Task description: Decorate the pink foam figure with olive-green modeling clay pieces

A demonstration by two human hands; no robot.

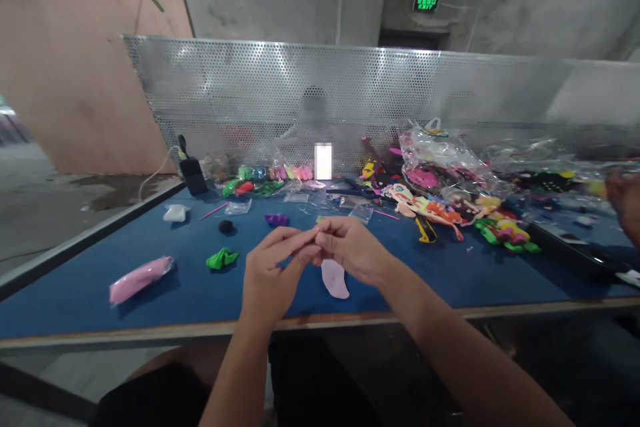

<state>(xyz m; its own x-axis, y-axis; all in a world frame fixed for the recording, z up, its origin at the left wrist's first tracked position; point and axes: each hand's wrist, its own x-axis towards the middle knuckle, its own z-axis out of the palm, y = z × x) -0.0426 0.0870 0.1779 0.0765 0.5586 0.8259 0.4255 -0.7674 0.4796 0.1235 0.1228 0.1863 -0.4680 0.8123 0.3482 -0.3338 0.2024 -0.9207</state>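
Observation:
My left hand (277,270) and my right hand (353,247) meet above the middle of the blue table, fingertips pinched together. Whatever sits between the fingers is too small and too covered to name. Just below my right hand lies a flat, pale pink curved piece (335,279) on the table. Left of my hands rest a bright green lump of soft clay (221,258), a small black ball (226,226) and a purple lump (277,219). Farther left is a pink clay stick in clear wrap (141,279).
A perforated metal screen (280,93) runs along the table's back. Wrapped coloured clay (295,173) lies before it. Plastic bags and colourful flat cutouts (430,210) pile up at right, near a black tray (570,250). Another person's hand (625,203) shows at the right edge.

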